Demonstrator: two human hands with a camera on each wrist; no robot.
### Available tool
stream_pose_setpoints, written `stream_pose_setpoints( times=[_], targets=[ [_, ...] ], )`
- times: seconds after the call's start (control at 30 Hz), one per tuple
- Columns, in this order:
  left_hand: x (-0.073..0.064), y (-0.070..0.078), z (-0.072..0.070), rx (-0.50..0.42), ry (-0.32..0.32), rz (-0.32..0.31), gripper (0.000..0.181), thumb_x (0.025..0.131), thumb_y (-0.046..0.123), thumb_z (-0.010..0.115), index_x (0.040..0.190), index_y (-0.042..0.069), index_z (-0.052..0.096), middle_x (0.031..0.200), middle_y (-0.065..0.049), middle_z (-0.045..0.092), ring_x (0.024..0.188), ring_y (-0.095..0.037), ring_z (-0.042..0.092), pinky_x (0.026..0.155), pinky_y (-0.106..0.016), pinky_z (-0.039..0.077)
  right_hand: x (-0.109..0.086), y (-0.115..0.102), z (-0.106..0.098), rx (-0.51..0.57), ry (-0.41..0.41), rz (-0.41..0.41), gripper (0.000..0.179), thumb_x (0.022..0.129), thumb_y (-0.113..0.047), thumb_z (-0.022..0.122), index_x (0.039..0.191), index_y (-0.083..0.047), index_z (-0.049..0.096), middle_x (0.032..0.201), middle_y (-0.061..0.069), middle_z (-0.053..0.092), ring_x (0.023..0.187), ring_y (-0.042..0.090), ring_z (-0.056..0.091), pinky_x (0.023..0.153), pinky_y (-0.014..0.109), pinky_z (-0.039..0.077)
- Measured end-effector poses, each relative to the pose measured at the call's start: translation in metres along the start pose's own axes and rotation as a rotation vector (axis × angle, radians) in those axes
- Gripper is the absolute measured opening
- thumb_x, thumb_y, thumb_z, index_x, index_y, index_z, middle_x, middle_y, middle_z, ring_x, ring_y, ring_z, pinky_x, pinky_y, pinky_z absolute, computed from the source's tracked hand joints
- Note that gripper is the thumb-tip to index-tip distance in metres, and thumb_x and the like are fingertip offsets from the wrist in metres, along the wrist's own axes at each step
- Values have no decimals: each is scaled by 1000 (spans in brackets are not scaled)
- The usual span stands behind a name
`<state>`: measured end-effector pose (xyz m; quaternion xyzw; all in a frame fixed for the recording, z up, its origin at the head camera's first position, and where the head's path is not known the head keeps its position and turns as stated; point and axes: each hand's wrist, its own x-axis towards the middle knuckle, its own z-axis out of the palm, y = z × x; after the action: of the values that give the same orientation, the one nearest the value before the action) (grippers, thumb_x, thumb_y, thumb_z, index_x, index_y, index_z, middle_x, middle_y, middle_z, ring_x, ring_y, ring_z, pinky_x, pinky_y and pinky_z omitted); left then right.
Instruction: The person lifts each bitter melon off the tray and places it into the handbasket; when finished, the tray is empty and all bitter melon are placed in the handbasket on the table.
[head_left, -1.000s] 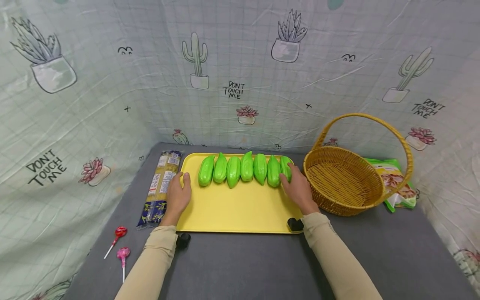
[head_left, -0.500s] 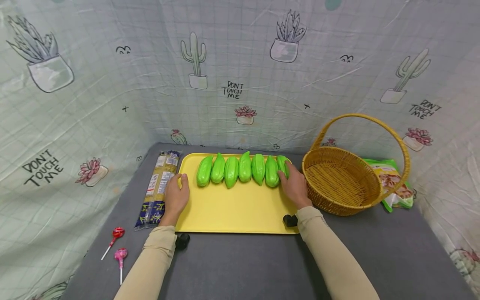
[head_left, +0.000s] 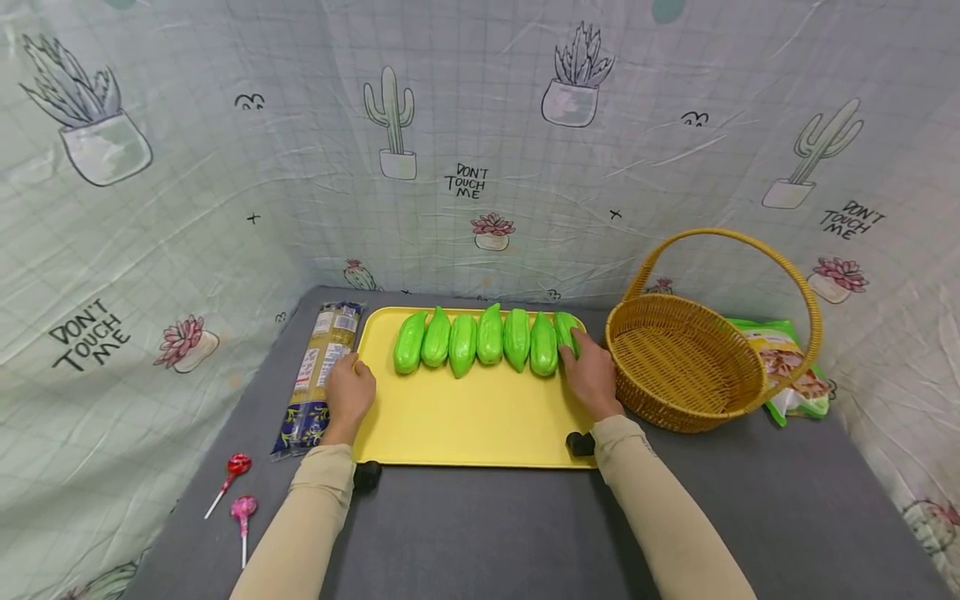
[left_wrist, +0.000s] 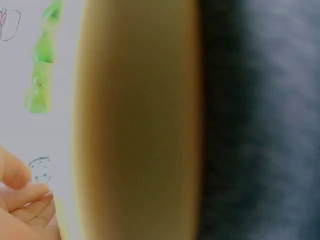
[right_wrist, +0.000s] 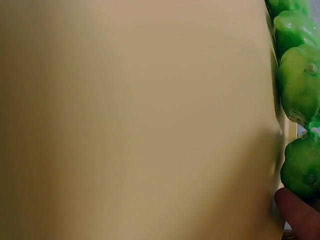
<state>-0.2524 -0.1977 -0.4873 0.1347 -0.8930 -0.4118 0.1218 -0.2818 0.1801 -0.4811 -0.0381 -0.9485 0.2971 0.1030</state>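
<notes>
Several glossy green ridged vegetables (head_left: 462, 340), each with a pointed end, lie side by side in a row across the far part of a yellow tray (head_left: 465, 425). At the right end of that row my right hand (head_left: 590, 375) holds the last green vegetable (head_left: 566, 327), thumb on its near side and fingers around its right side. In the right wrist view, the thumb (right_wrist: 300, 215) lies against its near end (right_wrist: 302, 162). My left hand (head_left: 351, 392) is at the tray's left rim, fingers loosely bent and nothing in them. In the left wrist view those fingers (left_wrist: 37, 207) appear just past the tray's edge.
A pasta pack (head_left: 318, 375) lies left of the tray. Two lollipops, red (head_left: 238, 465) and pink (head_left: 243, 507), lie nearer at the left. A wicker basket (head_left: 686, 358) with a tall handle stands close on the right, a green food bag (head_left: 795, 375) behind it.
The left hand's fingers and thumb have drawn in from a more spread pose beside the tray. The right hand stays at the last vegetable; the row has not visibly moved.
</notes>
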Motion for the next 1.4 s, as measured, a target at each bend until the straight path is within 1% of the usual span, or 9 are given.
stream_pose_setpoints(
  times=[0.33, 0.6, 0.77, 0.87, 0.97, 1.03, 1.17, 1.27, 1.4],
  targets=[
    [4, 1, 0, 11, 47, -66, 46, 101, 2, 39, 143, -7, 54, 144, -30, 55, 132, -49, 52, 107, -58, 47, -4, 0, -3, -7, 33, -25, 53, 105, -30, 57, 153, -8, 48, 146, 25, 57, 112, 45, 68, 99, 57, 54],
    [7, 0, -2, -43, 69, -158, 42, 101, 9, 46, 140, -2, 60, 136, -28, 62, 118, -45, 63, 94, -54, 55, -16, -4, -7, -53, 85, -118, 52, 103, -27, 61, 149, -6, 52, 150, 28, 51, 104, 48, 69, 92, 60, 55],
    [9, 2, -5, -44, 74, -175, 40, 99, 8, 47, 133, -1, 66, 132, -28, 65, 114, -45, 65, 94, -54, 56, -24, -9, -19, -45, 99, -161, 51, 103, -26, 61, 148, -5, 53, 149, 27, 52, 121, 45, 64, 99, 59, 53],
    [10, 4, -4, -55, 86, -176, 39, 97, 5, 46, 129, -1, 69, 130, -28, 66, 112, -46, 65, 93, -55, 55, -28, -10, -25, -17, 120, -187, 51, 101, -24, 63, 148, -5, 53, 149, 28, 52, 93, 42, 72, 82, 55, 58],
    [14, 5, -3, -79, 85, -199, 40, 97, 3, 46, 131, 0, 68, 132, -28, 65, 116, -45, 63, 97, -55, 54, -32, -10, -29, -20, 173, -234, 51, 99, -23, 67, 145, -5, 56, 146, 28, 55, 55, 35, 62, 64, 51, 55],
    [16, 5, -1, -93, 85, -217, 41, 98, 3, 46, 133, 0, 66, 133, -27, 65, 119, -45, 62, 98, -55, 53, -36, -12, -33, -5, 193, -264, 51, 98, -22, 68, 145, -5, 57, 146, 28, 55, 46, 33, 56, 57, 50, 52],
    [23, 2, 2, -129, 109, -236, 42, 98, 3, 46, 135, 3, 65, 135, -24, 65, 123, -43, 61, 101, -54, 52, -43, -17, -44, 42, 225, -310, 50, 99, -22, 67, 145, -5, 57, 145, 27, 56, 90, 40, 74, 78, 53, 60],
    [27, 1, 5, -155, 129, -244, 42, 98, 3, 47, 136, 5, 66, 135, -23, 66, 122, -42, 61, 101, -53, 52, -48, -20, -53, 93, 234, -315, 51, 99, -22, 66, 146, -4, 56, 146, 25, 56, 131, 40, 60, 98, 56, 55],
    [31, 1, 10, -182, 156, -253, 41, 98, 3, 47, 134, 5, 67, 132, -22, 68, 122, -41, 62, 102, -52, 52, -53, -19, -61, 144, 246, -305, 51, 99, -21, 66, 146, -4, 55, 148, 25, 55, 134, 40, 57, 99, 57, 54]
  ],
)
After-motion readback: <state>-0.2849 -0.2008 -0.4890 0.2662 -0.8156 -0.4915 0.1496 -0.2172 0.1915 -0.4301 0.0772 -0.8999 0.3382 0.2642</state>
